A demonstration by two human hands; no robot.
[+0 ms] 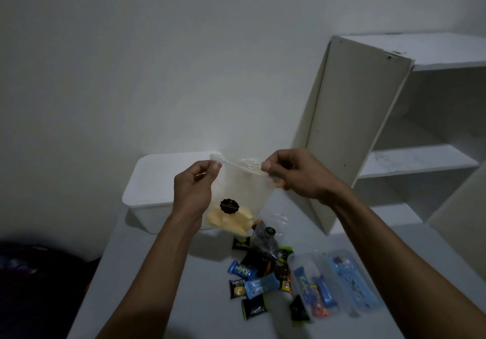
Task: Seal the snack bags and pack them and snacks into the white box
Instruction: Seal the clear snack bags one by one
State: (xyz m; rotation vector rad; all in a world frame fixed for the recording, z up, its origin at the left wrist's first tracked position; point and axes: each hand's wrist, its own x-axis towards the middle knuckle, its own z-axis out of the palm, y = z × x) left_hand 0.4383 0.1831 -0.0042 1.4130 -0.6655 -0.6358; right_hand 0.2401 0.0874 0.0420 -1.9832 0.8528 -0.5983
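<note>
Both hands hold a clear plastic snack bag up at frame centre, above the worktop.

L hand (194, 188) pinches the top-left corner of the clear plastic snack bag with a dark round label and yellow chips inside (234, 204); R hand (292, 173) pinches the top-right edge, so each grip is clamped on the bag's top strip. Bag hangs upright, in front of the white rectangular plastic box (147, 194), which sits on the white worktop (163, 286) at centre-left. Below the bag, lower centre: a 2nd clear bag with dark contents (265, 241) lying on a loose pile of small wrapped snacks, blue, black and green (252, 278). Just right of the pile, a clear plastic container holding blue packets (334, 280). White open shelf unit (394, 128) at right.
</note>
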